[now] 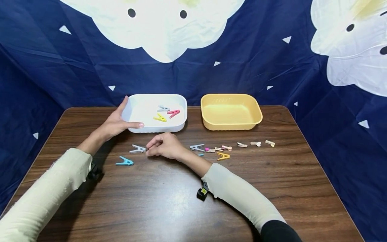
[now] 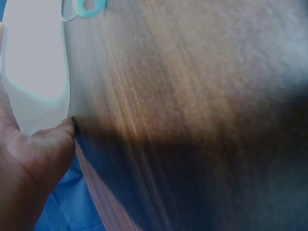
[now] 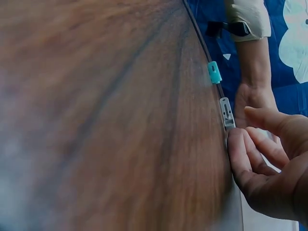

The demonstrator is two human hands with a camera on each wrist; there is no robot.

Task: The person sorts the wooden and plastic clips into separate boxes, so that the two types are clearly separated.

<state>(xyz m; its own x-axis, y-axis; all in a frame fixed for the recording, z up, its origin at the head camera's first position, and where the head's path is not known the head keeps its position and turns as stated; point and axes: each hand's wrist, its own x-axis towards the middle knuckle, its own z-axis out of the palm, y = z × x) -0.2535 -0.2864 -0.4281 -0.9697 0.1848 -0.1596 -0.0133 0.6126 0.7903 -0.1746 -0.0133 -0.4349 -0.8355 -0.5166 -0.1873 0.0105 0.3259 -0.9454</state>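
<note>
Plainly, left grip (image 1: 116, 123) wide on smooth tray (image 1: 167, 129); right grip (image 1: 166, 146) narrow near V-shaped grey clip (image 1: 138, 149)

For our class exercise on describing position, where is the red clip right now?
In the head view, the red clip lies inside the white tray, in its right half, beside a yellow clip and a gray clip.

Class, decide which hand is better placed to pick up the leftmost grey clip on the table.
Probably the right hand: it is right beside the grey clip, while the left hand is spread against the white tray.
</note>
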